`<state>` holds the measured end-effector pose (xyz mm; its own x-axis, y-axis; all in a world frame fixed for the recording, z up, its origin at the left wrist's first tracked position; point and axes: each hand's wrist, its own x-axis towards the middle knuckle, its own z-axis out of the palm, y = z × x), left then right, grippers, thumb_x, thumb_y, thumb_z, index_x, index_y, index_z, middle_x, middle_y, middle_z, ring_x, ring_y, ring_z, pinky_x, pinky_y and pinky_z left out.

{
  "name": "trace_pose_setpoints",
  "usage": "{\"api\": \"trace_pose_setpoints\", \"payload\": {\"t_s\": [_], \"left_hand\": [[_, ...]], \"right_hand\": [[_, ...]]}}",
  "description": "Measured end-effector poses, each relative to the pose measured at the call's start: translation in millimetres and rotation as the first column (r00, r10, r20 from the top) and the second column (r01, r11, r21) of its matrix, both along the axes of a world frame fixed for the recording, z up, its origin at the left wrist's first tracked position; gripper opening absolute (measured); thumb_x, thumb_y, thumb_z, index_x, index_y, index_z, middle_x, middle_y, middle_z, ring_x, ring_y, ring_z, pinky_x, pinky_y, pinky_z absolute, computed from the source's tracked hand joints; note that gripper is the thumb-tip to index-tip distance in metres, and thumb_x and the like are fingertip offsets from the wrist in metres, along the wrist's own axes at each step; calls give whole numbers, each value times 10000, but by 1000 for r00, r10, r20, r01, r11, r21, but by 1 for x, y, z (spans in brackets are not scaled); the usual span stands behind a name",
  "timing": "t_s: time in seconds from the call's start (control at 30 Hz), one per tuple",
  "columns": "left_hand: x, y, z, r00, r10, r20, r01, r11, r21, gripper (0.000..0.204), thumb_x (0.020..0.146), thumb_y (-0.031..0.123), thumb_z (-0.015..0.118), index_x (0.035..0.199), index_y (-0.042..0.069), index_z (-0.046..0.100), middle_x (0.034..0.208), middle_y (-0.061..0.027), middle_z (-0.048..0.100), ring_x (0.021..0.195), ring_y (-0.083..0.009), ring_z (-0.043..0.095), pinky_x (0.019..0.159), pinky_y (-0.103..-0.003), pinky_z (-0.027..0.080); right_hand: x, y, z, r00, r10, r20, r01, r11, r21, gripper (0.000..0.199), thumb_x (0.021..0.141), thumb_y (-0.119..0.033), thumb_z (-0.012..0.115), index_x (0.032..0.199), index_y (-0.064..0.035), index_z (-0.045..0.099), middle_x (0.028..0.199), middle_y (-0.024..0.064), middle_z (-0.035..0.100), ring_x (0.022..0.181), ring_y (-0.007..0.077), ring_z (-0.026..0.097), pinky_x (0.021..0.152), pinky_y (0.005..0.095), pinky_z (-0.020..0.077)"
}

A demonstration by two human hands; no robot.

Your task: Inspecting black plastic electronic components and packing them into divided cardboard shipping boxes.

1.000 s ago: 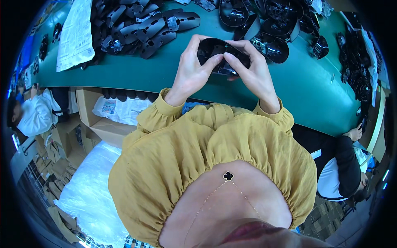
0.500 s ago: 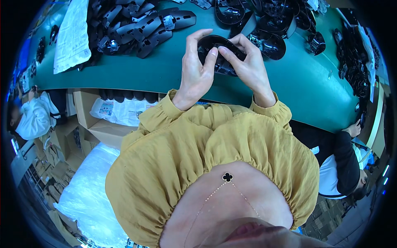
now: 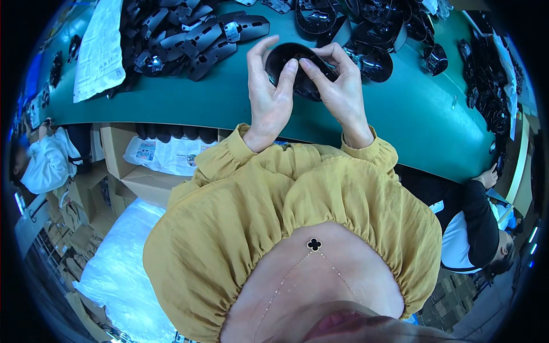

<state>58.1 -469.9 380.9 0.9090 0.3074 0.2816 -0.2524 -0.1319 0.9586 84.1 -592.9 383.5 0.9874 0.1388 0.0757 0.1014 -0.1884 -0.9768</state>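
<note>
The curved black shell (image 3: pixel 304 84) has turned since a second ago. Remotely, I see a green tabletop (image 3: pixel 423 123) beyond the left hand (image 3: pixel 267 97) and right hand (image 3: pixel 344 94), black panels (image 3: pixel 197 43) heaped ahead-left, and both hands clamped on the shell between them.

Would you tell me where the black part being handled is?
In the head view's upper middle, the part is between the left hand and right hand, over the green table.
</note>
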Motion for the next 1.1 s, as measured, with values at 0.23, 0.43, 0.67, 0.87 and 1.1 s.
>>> {"api": "trace_pose_setpoints", "payload": {"t_s": [0.23,0.43,0.67,0.87,1.1], "left_hand": [[5,-3,-3,996,39,-79,-51,986,-158,211,913,45,619,1113,-8,573,1029,-60,618,930,-119,581,834,-262,480],[18,-3,-10,995,89,-33,-92,991,-96,158,911,33,613,1062,4,579,987,-52,615,901,-119,583,824,-261,482],[24,1,-3,996,92,2,-92,992,-89,184,916,34,607,1093,9,566,1009,-68,619,916,-139,586,833,-275,482],[22,0,9,987,132,93,-124,988,-95,145,915,20,583,1058,0,566,999,-88,606,902,-169,592,825,-289,487],[36,1,8,983,160,95,-161,987,-2,167,885,-33,604,1038,21,568,967,-47,618,877,-140,574,828,-280,470]], "right_hand": [[0,20,-5,997,-69,-43,74,988,132,161,860,-45,688,939,7,558,893,85,667,837,116,620,763,263,497],[12,24,-21,990,-119,-77,128,985,119,153,853,-62,699,910,12,578,866,79,669,817,119,616,751,258,491],[18,24,-8,988,-119,-102,139,966,219,164,847,-67,709,963,13,626,906,77,687,838,117,630,760,253,503],[10,35,9,989,-145,-40,150,943,296,161,839,-39,711,955,23,620,913,86,689,850,112,633,774,251,503],[26,38,-4,980,-183,-75,198,924,328,157,823,-36,721,930,17,618,867,76,678,805,105,621,737,253,503]]}}
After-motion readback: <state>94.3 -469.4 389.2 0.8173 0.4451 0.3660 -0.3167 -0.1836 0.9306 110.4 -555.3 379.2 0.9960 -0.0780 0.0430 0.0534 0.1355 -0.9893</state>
